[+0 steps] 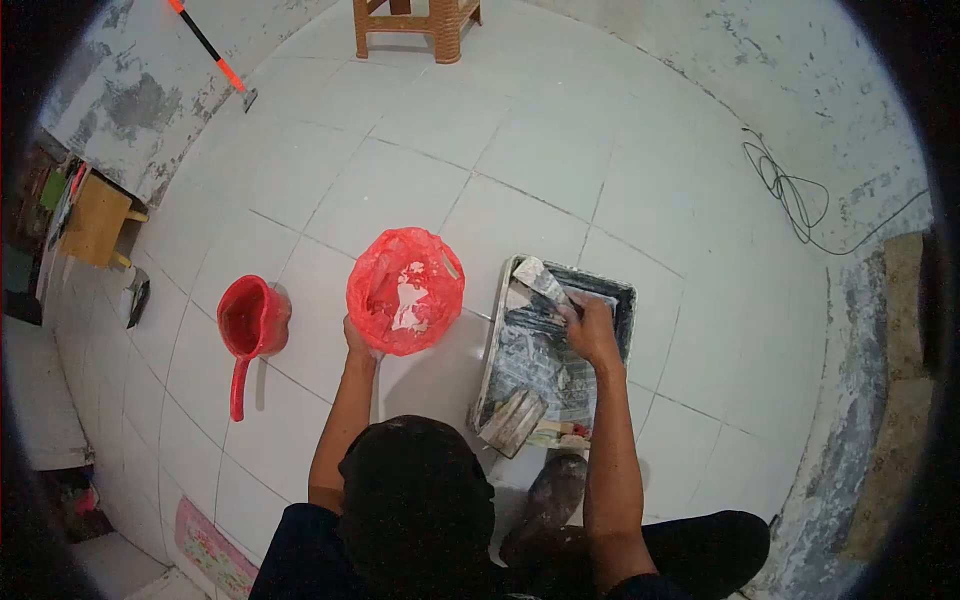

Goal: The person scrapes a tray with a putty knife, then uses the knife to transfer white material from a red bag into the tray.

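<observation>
My left hand (357,340) is closed on the lower left side of a red plastic bag (368,265). The bag's mouth is spread wide, and white powder (409,303) shows inside. In my right hand (594,332) is a putty knife (541,279), its broad blade smeared white and pointing to the upper left. That hand is over a dark, white-smeared tray (629,312) on the floor. At the tray's near end lies a wide, crusted metal scraper (515,422), and beside it a tool with a pale handle (560,430).
A red dipper (240,385) stands on the tiled floor (530,150) left of the bag. Farther off are a brown plastic stool (445,30), an orange-and-black pole (210,50), a coiled cable (785,190) and a small wooden stool (92,220). My shoe (555,490) is near the tray.
</observation>
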Demonstrator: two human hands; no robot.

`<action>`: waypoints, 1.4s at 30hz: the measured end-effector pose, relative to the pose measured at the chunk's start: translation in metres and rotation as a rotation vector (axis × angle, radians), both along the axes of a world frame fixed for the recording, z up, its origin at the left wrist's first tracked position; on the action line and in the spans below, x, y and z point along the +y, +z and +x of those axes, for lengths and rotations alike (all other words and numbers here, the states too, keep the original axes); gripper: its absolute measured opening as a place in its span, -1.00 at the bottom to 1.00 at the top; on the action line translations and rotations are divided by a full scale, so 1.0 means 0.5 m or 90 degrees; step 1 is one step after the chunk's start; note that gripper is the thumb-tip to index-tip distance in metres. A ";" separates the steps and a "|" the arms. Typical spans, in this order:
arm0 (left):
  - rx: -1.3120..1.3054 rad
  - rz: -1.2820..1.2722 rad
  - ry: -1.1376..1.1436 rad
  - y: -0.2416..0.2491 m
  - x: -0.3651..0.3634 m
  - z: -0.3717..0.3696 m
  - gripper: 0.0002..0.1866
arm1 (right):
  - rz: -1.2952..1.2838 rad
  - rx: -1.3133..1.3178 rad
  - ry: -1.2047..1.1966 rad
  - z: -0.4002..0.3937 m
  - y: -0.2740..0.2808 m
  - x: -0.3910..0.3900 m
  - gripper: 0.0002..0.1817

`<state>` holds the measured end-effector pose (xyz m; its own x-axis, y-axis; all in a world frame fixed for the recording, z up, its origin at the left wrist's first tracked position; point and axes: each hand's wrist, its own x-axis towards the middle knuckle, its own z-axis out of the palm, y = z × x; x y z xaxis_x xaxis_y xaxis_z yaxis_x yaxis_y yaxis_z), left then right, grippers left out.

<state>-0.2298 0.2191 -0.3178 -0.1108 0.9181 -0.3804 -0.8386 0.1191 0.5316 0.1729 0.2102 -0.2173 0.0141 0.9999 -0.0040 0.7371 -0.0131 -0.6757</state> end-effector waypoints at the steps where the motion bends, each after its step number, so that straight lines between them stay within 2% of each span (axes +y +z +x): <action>1: -0.017 0.015 -0.015 -0.017 0.002 -0.009 -0.51 | -0.029 -0.028 -0.014 0.007 -0.004 0.001 -0.64; 3: -0.036 0.032 -0.030 -0.030 0.000 -0.010 -0.52 | -0.004 -0.054 -0.045 0.015 -0.023 -0.008 -0.64; 6: -0.017 0.004 -0.010 0.019 -0.008 0.004 -0.52 | 0.045 -0.091 -0.093 0.008 -0.060 -0.020 -0.66; 8: 0.053 -0.055 0.034 0.047 -0.013 0.018 -0.52 | 0.096 -0.129 -0.131 -0.006 -0.117 -0.031 -0.71; 12: 0.020 -0.031 0.004 0.013 -0.013 -0.003 -0.52 | 0.050 -0.179 -0.164 -0.035 -0.127 -0.045 -0.70; 15: 0.018 -0.037 0.010 -0.002 -0.018 -0.010 -0.53 | 0.120 -0.167 -0.174 -0.042 -0.135 -0.060 -0.71; 17: 0.010 0.058 -0.013 -0.018 -0.017 -0.013 -0.54 | 0.159 -0.169 -0.156 -0.042 -0.132 -0.061 -0.72; 21: 0.022 0.001 0.002 0.011 -0.018 -0.002 -0.56 | 0.165 -0.193 -0.167 -0.039 -0.127 -0.062 -0.69; 23: 0.058 -0.044 0.003 0.010 -0.020 -0.005 -0.56 | 0.147 -0.150 -0.181 -0.031 -0.131 -0.061 -0.67; 26: 0.005 0.018 -0.020 -0.024 -0.017 -0.019 -0.56 | 0.179 -0.176 -0.171 -0.022 -0.125 -0.063 -0.65; 29: -0.014 -0.015 -0.019 0.009 -0.018 -0.011 -0.56 | 0.120 -0.153 -0.203 -0.024 -0.087 -0.063 -0.62; 30: -0.010 -0.017 -0.011 0.012 -0.017 -0.005 -0.56 | 0.119 -0.148 -0.195 -0.020 -0.074 -0.058 -0.62; 32: 0.182 -0.040 0.027 0.015 -0.020 -0.003 -0.56 | 0.071 -0.029 -0.190 -0.025 -0.049 -0.043 -0.60; 33: 0.190 -0.043 0.036 0.016 -0.019 -0.007 -0.56 | 0.068 -0.021 -0.180 -0.046 -0.020 -0.034 -0.60; 35: 0.052 -0.014 0.014 0.005 -0.011 -0.014 -0.55 | -0.008 0.149 -0.096 -0.085 0.040 -0.016 -0.59; 36: 0.002 -0.021 -0.002 -0.028 -0.005 -0.027 -0.54 | 0.017 0.135 -0.057 -0.106 0.032 -0.009 -0.57; 38: 0.015 -0.022 0.006 0.004 -0.009 -0.022 -0.54 | 0.038 0.141 0.043 -0.172 0.028 0.000 -0.58; 40: 0.028 -0.024 0.013 0.020 -0.012 -0.017 -0.54 | 0.047 0.070 0.104 -0.255 0.018 -0.003 -0.59; 42: 0.041 -0.008 -0.003 0.023 -0.013 -0.020 -0.54 | -0.019 -0.003 0.135 -0.327 0.017 -0.008 -0.65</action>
